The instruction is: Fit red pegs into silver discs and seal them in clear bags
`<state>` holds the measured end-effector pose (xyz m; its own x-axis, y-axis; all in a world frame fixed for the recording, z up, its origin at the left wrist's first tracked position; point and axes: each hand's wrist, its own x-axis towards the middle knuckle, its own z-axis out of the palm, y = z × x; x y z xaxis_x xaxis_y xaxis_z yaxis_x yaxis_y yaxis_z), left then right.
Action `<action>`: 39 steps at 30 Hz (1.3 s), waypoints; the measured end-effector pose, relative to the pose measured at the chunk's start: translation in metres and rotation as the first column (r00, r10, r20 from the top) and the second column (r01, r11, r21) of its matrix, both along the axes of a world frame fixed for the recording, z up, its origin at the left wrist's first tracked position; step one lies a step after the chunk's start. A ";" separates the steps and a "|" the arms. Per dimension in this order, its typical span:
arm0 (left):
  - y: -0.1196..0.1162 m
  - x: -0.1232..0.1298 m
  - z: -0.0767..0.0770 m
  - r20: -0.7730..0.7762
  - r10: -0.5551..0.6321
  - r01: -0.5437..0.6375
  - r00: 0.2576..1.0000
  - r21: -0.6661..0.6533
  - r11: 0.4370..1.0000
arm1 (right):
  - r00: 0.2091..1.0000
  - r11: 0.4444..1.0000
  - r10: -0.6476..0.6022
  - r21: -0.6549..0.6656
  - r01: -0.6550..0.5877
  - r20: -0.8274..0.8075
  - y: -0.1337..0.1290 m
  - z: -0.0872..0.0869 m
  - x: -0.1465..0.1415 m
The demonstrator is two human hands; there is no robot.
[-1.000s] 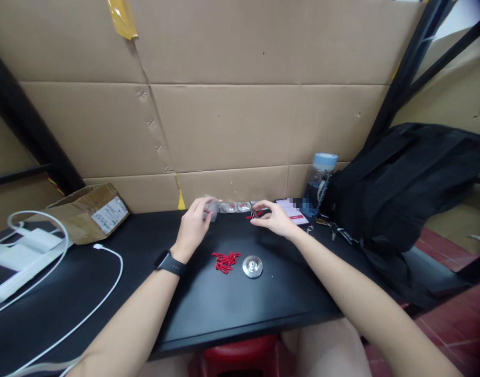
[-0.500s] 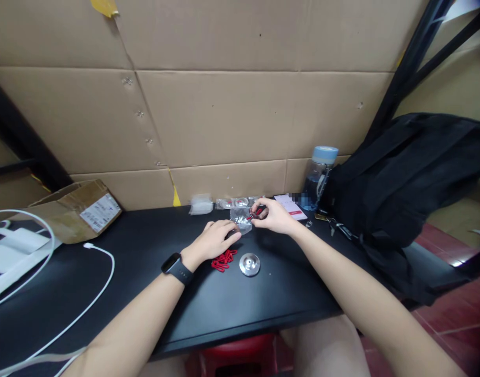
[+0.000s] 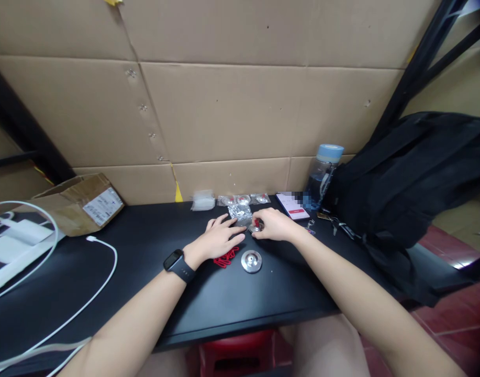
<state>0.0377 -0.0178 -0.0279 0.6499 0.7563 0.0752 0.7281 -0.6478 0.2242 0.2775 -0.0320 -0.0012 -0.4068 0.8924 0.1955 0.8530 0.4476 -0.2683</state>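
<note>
Grip of right hand (image 3: 276,224) on shiny silver-and-red disc (image 3: 255,228)

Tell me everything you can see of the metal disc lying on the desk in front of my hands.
The metal disc is round, shiny and silver, with a raised centre. It lies flat on the black desk, just right of the red cords. No fingers touch it.

Thin looped cords (image 3: 226,257): solid red. Round metal disc (image 3: 251,261): shiny silver. Cylindrical plastic bottle lid (image 3: 330,153): light blue; fabric backpack (image 3: 416,173): plain black.
</note>
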 end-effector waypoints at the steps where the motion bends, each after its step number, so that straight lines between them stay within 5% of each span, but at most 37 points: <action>1: 0.000 0.000 0.000 0.003 -0.005 0.005 1.000 0.001 1.000 | 1.000 1.000 -0.007 -0.002 0.007 0.002 0.000 0.000 0.000; 39: -0.008 -0.002 0.001 0.006 -0.044 0.044 0.999 0.026 0.999 | 0.976 0.995 0.101 -0.002 -0.103 -0.192 0.008 -0.013 -0.005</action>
